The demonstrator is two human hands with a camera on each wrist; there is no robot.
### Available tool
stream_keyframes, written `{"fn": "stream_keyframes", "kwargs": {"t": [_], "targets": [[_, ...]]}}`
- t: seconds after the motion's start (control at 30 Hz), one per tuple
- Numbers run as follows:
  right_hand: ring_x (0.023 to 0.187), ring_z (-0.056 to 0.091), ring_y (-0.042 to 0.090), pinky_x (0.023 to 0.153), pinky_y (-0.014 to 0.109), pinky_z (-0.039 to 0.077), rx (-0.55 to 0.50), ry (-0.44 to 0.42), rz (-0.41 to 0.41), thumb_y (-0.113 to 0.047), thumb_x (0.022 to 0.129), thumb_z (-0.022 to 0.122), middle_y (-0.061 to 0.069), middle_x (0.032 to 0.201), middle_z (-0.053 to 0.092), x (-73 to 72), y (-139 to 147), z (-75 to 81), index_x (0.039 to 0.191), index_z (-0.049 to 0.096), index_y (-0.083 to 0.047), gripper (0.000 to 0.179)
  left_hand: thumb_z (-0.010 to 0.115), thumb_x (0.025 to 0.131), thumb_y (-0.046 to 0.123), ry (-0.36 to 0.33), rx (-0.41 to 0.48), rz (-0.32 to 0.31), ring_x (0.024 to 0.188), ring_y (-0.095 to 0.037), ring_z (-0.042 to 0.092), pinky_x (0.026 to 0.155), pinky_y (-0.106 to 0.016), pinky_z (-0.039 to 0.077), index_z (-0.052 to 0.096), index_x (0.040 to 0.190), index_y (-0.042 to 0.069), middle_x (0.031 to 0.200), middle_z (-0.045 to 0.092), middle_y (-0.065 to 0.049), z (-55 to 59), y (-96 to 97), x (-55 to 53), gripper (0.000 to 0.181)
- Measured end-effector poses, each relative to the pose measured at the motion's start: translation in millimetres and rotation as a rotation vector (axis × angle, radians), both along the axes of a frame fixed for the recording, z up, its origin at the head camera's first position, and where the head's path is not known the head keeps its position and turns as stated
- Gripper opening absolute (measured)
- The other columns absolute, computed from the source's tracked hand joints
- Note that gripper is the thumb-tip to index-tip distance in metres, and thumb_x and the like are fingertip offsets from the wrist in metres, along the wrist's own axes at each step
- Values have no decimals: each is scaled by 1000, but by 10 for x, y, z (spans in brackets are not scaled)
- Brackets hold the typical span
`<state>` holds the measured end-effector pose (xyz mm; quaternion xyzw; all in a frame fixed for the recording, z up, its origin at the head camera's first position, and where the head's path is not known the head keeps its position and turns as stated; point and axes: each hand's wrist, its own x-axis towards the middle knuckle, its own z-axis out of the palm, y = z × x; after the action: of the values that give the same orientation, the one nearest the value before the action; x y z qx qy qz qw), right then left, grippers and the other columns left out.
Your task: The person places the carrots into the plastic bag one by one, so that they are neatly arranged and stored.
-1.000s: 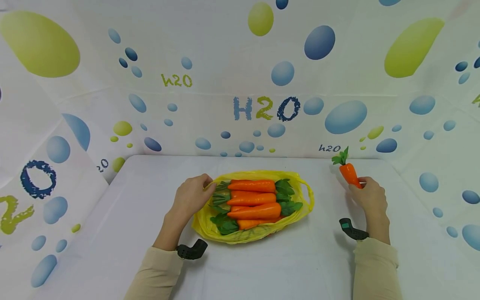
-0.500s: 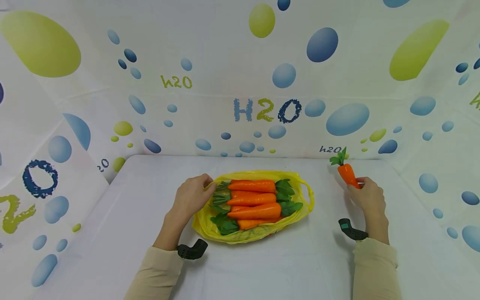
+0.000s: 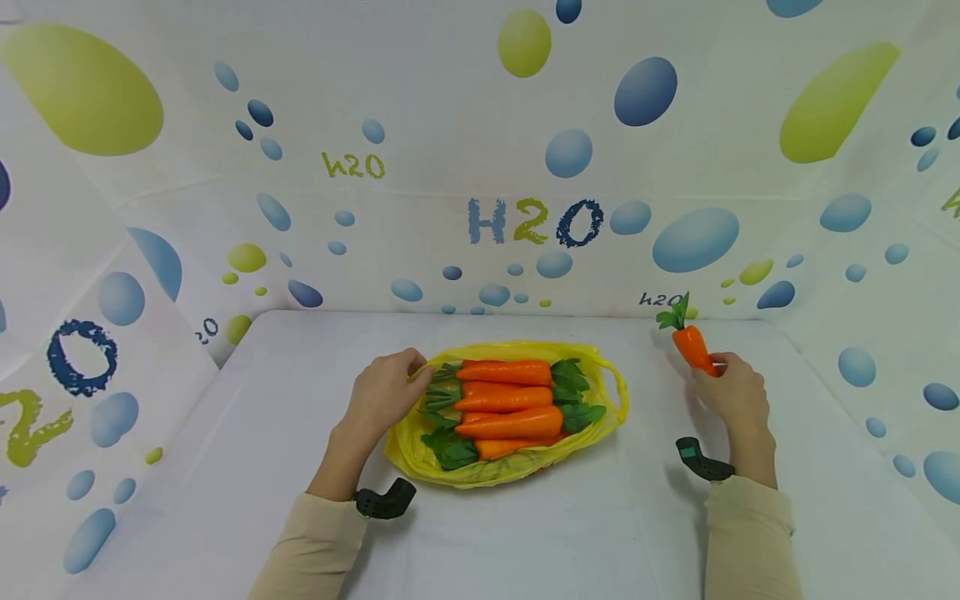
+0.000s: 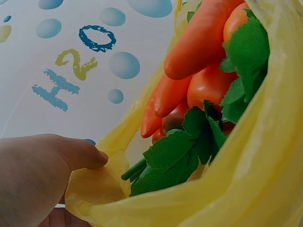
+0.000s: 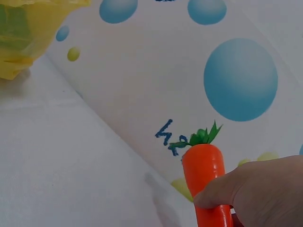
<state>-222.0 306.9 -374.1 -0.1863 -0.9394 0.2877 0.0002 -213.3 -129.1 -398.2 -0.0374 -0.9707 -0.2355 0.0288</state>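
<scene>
A yellow plastic bag (image 3: 502, 475) lies with its mouth spread wide, several orange carrots (image 3: 510, 423) with green leafy tops inside it. My left hand (image 3: 386, 390) pinches the bag's left rim between thumb and fingers; in the left wrist view the thumb (image 4: 85, 153) presses on the yellow film beside the green leaves (image 4: 173, 158). Off to the right, my right hand (image 3: 735, 396) holds a single carrot (image 3: 693, 347) by its lower part, leafy end up and tilted to the left. In the right wrist view that carrot (image 5: 203, 168) sits between thumb and fingers.
A white-covered table (image 3: 525, 542) bears the bag, with a shadow under the right hand. Behind it rises a white backdrop (image 3: 442, 158) printed with blue and green spots and "H2O". The bag's handle loop (image 3: 619, 392) sticks out at its right. Both wrists wear black camera mounts (image 3: 386, 500).
My right hand has shifted slightly left with the carrot. The left hand stays at the bag's rim, and the bag and its carrots have not moved.
</scene>
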Motion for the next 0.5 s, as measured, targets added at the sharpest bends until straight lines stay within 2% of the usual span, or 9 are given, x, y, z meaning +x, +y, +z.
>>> {"fn": "stream_keyframes", "kwargs": {"t": [0.1, 0.17, 0.27, 0.5], "targets": [[112, 55, 47, 89, 54, 55, -21, -34, 41, -31, 101, 51, 35, 139, 48, -239, 330, -288, 147, 37, 7, 62, 58, 98, 32, 7, 2, -2, 81, -21, 64, 77, -41, 59, 69, 115, 6, 106, 75, -11, -3, -4, 5, 33], [110, 56, 46, 85, 53, 56, -29, -16, 55, -34, 100, 52, 35, 139, 49, -296, 419, -354, 147, 38, 6, 64, 58, 98, 32, 11, 3, -3, 79, -21, 63, 76, -40, 59, 69, 115, 6, 105, 75, -11, -10, -8, 7, 33], [109, 56, 46, 83, 53, 56, -18, 24, 46, -33, 100, 52, 34, 138, 50, -298, 404, -357, 147, 39, 5, 62, 58, 98, 32, 18, 4, -6, 78, -20, 62, 76, -39, 59, 69, 115, 6, 105, 75, -11, -22, -13, 14, 33], [113, 53, 47, 90, 59, 54, -9, 76, 32, -29, 101, 50, 34, 141, 48, -230, 302, -270, 150, 34, 3, 62, 58, 98, 33, 28, 3, -8, 78, -20, 62, 74, -39, 59, 69, 115, 6, 105, 75, -11, -40, -24, 35, 33]]}}
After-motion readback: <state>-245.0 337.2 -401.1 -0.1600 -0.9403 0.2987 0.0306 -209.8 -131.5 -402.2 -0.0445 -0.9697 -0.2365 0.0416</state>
